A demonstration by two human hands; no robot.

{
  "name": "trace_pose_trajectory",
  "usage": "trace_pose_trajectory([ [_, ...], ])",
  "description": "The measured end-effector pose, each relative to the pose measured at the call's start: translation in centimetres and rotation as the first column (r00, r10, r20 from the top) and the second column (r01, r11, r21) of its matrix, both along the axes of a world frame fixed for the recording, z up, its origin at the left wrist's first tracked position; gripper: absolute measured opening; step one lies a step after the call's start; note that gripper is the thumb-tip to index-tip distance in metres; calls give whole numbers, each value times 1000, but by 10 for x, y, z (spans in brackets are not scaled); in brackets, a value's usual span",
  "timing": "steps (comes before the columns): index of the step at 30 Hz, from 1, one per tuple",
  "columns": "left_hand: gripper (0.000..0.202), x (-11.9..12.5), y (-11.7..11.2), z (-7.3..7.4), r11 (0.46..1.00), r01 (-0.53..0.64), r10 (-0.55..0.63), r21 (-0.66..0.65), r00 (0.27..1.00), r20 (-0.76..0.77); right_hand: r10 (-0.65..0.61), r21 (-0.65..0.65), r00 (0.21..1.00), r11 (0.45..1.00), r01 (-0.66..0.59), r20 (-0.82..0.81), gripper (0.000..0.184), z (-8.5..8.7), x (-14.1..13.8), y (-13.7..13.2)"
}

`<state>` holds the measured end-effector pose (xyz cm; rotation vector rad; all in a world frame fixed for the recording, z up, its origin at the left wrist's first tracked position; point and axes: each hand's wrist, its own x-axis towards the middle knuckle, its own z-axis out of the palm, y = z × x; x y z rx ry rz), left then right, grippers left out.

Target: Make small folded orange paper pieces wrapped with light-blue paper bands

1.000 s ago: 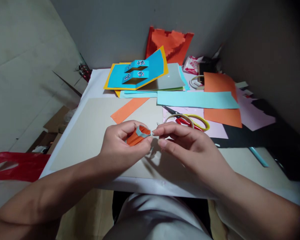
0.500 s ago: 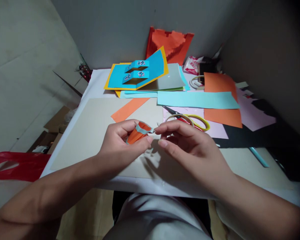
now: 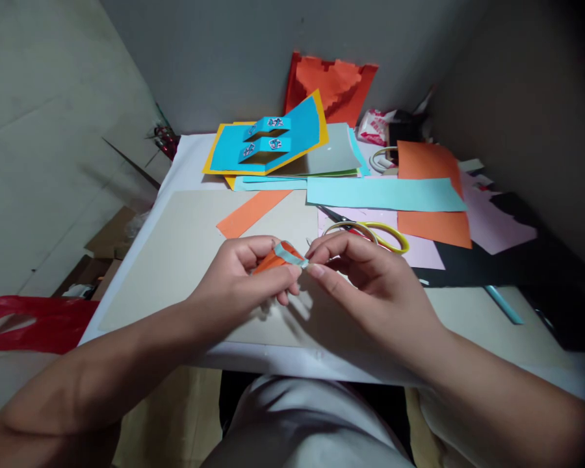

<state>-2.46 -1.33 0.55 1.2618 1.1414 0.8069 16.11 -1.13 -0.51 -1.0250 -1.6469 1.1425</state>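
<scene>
My left hand is closed around a small rolled orange paper piece with a light blue paper band at its rim. The thumb presses along its near side, and its lower part is hidden in my palm. At the right end of the band my right hand pinches the paper between thumb and forefinger. Just beyond my right hand lie scissors with yellow handles and dark blades, and a roll of tape overlaps them. An orange paper strip rests on the grey board behind my left hand.
A blue and yellow pop-up card stands at the back, near a red cut-paper card against the wall. To the right lie a light blue strip, orange paper, pink paper and a black sheet.
My right thumb and forefinger have closed on the banded rim's right end. The orange paper piece has shifted slightly right and turned, and its opening looks narrower.
</scene>
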Motion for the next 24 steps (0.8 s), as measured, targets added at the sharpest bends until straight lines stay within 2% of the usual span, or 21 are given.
trace_pose_trajectory([
  [7,23,0,0,-3,999,-11,10,32,1000,25,38,24,998,999,-37,-50,9,-2,-2,-2],
  [17,28,3,-4,0,997,-29,38,66,990,-133,21,94,992,996,-9,-125,12,-5,-3,-2],
  [24,29,5,-4,1,996,-22,30,81,995,-93,-2,73,983,997,16,-185,10,-7,-3,-3],
])
